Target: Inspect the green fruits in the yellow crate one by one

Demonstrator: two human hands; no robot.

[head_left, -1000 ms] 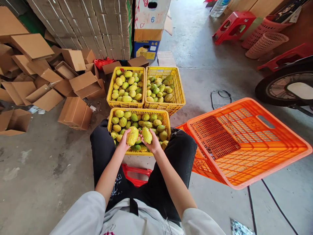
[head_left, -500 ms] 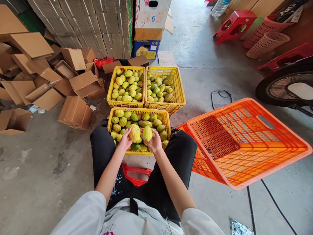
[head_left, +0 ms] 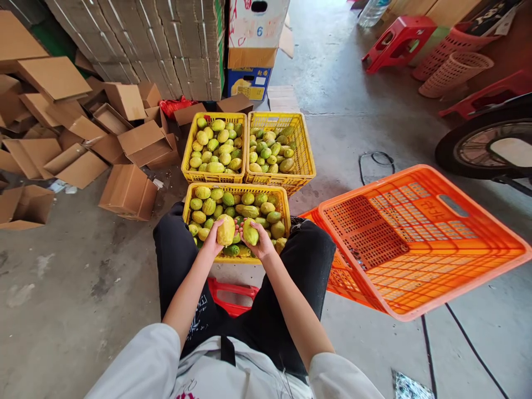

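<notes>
Left hand (head_left: pixel 213 239): ours, curled around a plump yellow oval fruit (head_left: pixel 225 230), centre of the frame.
Right hand (head_left: pixel 262 244): ours, cradling a smaller yellow-green oval fruit (head_left: pixel 250 232), just beside the first.
Beneath our hands: a yellow plastic lattice crate (head_left: pixel 287 213) of similar fruit.
Right of the frame: we see a tilted orange plastic crate (head_left: pixel 469 249).
</notes>
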